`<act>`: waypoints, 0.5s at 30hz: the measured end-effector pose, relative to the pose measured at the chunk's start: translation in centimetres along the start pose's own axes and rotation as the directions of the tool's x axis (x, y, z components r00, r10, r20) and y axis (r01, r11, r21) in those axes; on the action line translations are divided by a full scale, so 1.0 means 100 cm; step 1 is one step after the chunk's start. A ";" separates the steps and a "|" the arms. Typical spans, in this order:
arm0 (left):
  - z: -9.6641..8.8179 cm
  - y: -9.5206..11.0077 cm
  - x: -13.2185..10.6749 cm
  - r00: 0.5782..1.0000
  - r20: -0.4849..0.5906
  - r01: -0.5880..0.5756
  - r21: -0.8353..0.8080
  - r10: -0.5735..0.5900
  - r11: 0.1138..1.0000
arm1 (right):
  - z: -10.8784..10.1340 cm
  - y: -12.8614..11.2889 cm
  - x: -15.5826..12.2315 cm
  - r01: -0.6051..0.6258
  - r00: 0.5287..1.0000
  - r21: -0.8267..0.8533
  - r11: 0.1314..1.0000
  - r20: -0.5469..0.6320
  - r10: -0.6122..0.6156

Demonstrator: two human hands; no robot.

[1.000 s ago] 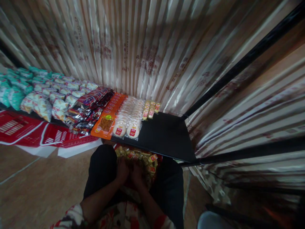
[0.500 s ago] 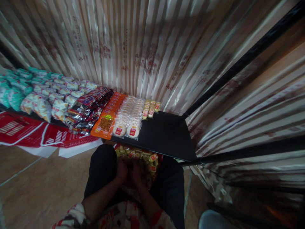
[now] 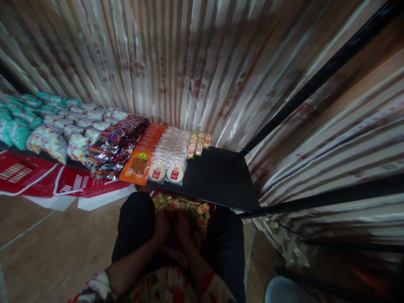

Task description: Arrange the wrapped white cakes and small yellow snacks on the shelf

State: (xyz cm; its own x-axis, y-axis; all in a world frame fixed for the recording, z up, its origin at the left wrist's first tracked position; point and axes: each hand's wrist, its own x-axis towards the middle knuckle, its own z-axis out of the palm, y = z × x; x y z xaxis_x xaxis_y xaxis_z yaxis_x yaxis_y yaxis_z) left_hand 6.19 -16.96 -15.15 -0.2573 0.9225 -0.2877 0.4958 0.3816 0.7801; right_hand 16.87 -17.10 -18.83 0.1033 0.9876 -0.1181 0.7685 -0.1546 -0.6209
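Between my knees is a red bag (image 3: 212,209) full of small gold-wrapped snacks (image 3: 203,208). My left hand (image 3: 162,224) and my right hand (image 3: 183,225) are side by side at the bag, over the wrapped pieces. Both are dark and blurred, and their fingers are hidden, so I cannot see what they hold. On the black shelf (image 3: 221,179) just beyond, several matching gold-wrapped snacks (image 3: 199,144) stand in short rows. Left of them are rows of round white crackers (image 3: 166,162) in clear wrappers.
Further left on the shelf lie orange packets (image 3: 139,164), dark red packets (image 3: 118,141), white snack bags (image 3: 77,145) and green bags (image 3: 22,130). A red printed banner (image 3: 34,176) hangs at the shelf's front. Black posts (image 3: 293,101) and a pleated curtain (image 3: 176,63) border the shelf.
My right hand has shifted slightly right, away from my left hand. The shelf goods look the same; the view has moved a little.
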 end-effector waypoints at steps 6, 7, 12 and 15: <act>0.002 0.005 0.000 0.998 -0.037 -0.053 -0.034 0.052 0.998 | -0.017 0.001 -0.001 -0.014 0.999 0.078 0.997 0.049 0.011; 0.002 0.006 0.001 0.998 -0.037 -0.059 -0.036 0.058 0.998 | -0.020 0.001 -0.001 -0.021 0.999 0.109 0.994 0.048 0.016; -0.003 0.017 0.000 0.993 -0.007 -0.118 -0.050 0.118 0.992 | -0.035 -0.007 -0.004 -0.056 0.998 0.214 0.975 0.023 0.053; -0.005 0.026 -0.003 0.990 0.013 -0.136 -0.069 0.137 0.988 | -0.045 -0.013 -0.007 -0.033 0.999 0.254 0.967 -0.010 0.037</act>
State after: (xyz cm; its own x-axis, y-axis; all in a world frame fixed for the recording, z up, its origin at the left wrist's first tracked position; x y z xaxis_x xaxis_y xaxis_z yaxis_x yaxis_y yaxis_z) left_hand 7.14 -16.26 -12.76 -0.1759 0.9669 -0.1850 0.4677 0.2475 0.8486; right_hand 18.68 -17.46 -14.43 0.1377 0.9814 -0.1335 0.5790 -0.1891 -0.7931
